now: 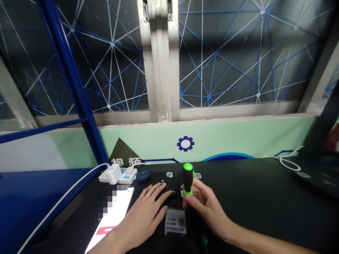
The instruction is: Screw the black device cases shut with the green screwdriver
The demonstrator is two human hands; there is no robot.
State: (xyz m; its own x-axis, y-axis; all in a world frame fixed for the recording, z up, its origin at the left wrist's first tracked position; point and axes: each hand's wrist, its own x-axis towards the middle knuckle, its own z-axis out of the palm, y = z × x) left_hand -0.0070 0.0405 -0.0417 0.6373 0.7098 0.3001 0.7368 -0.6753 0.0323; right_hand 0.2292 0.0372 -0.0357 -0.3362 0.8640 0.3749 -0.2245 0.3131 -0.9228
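Backdrop: I'm looking through the head camera at a steel-framed window (pixel 161 60) with a blue-and-white web pattern across it, and a mint-green wall panel (pixel 233 135) bearing a navy gear emblem (pixel 185 143) is running below it.

Screwdriver: a green-and-black screwdriver (pixel 188 178) is standing upright above a flat black casing (pixel 176 204). Fingers are hiding its lower end, so I can't tell whether it is touching the casing.

Right hand: the right hand (pixel 205 208) is grasping the screwdriver around its lower handle.

Left hand: the left hand (pixel 143 220) is lying open, with its spread fingers (pixel 159 188) resting on the casing.

Casing: a barcode label (pixel 175 221) is sitting on it, just below the screwdriver.

Surface: the black surface (pixel 251 201) is carrying a smartphone (pixel 113 220) beside the left hand, its lit screen partly pixelated, and a dark blue oval object (pixel 143 175) just beyond.

Power: a white power strip (pixel 118 175) is feeding a white cable (pixel 60 201) that is trailing off to the left.

Edges: a blue steel frame (pixel 71 81) is rising at the left.
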